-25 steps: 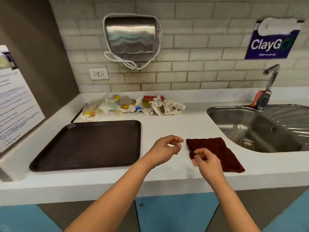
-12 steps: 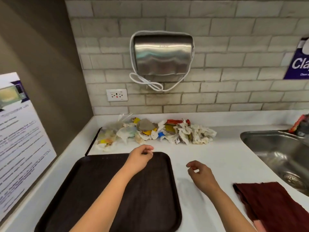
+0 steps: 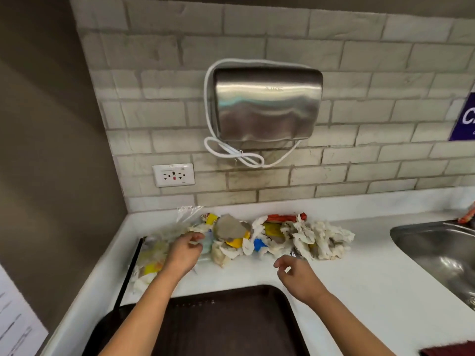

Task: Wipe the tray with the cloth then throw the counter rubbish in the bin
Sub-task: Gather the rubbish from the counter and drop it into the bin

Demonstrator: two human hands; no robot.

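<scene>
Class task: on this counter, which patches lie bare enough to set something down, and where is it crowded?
Bare counter lies between the rubbish pile, the tray and the sink. A narrower bare strip runs behind the rubbish along the wall. It is crowded at the back left, where the left hand reaches into the rubbish.

the tray [image 3: 231,327] and cloth [image 3: 448,351] are getting cut off at the bottom edge, the sink [image 3: 437,242] is running off the right, and the left hand [image 3: 183,254] is hiding some rubbish [image 3: 257,238].
</scene>
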